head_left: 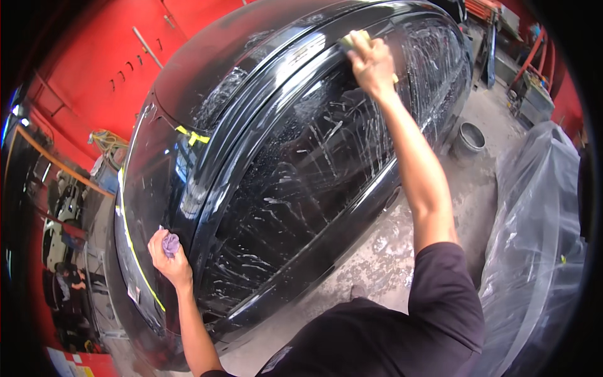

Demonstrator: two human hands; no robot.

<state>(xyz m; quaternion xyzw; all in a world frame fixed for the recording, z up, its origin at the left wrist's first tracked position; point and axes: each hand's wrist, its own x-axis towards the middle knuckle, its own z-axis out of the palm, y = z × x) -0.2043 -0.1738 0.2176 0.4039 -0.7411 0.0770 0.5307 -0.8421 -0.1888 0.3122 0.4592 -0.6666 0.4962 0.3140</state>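
Before me stands a black car (pixel 295 195), its side windows and upper frame wet with whitish streaks and suds. My right hand (pixel 374 66) reaches far out and presses a yellowish sponge (pixel 356 40) onto the door frame above the side window; the hand is slightly blurred. Down at the left, by the front pillar, my left hand (pixel 171 261) is closed round a crumpled purple cloth (pixel 170 245). Yellow tape (pixel 192 135) sticks near the windshield's upper corner, and another yellow tape strip (pixel 137 254) runs along the car's far-left edge.
A dark bucket (pixel 469 139) stands on the wet concrete floor (pixel 383 251) at right. Clear plastic sheeting (pixel 534 232) drapes something close on my right. Hoses (pixel 108 143) hang by the red wall (pixel 107 69). A person (pixel 66 283) is in the left background.
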